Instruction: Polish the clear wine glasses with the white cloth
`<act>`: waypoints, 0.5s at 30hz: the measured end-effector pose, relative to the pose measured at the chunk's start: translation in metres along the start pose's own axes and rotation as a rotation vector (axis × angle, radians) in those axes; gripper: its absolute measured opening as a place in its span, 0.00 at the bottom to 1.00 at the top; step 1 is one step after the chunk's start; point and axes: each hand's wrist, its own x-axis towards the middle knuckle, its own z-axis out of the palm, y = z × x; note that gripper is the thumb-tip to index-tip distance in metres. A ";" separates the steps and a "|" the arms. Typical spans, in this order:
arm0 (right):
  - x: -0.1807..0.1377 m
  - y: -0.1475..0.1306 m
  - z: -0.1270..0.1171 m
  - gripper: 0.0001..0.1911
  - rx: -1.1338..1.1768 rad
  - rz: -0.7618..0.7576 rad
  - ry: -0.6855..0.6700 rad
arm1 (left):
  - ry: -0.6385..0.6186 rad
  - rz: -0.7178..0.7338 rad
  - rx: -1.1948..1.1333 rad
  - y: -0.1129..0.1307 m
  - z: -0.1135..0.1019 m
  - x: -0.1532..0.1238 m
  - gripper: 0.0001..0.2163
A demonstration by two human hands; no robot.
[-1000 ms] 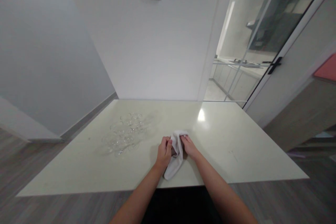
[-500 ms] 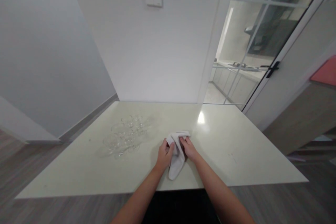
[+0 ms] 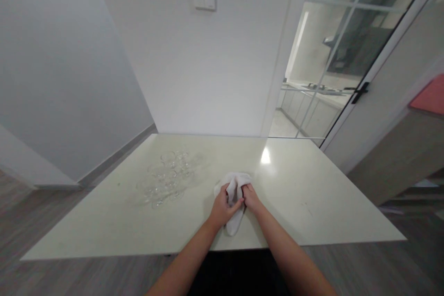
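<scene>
Head view: white cloth, likely light, soft; best gripped by folds; left hand, right hand clasping it.

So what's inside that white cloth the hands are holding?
Only folds of the white cloth show, bunched between the left hand and right hand. Its inside is covered by folds and hands, so whether it wraps anything cannot be seen.

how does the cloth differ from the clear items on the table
The cloth is opaque; the clear items are see-through. The cloth is one bunched piece; the clear items are several. The left hand and right hand hold the cloth; neither touches the clear items. Neither cloth nor clear items look brightly coloured.
</scene>
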 end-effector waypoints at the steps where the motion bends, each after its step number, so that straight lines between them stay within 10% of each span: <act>1: 0.000 -0.001 0.000 0.25 0.000 0.006 0.001 | -0.015 0.007 0.007 0.003 0.000 0.001 0.22; 15: -0.014 -0.013 0.011 0.15 -0.159 -0.268 -0.117 | 0.408 -0.143 -0.031 -0.014 -0.012 0.008 0.14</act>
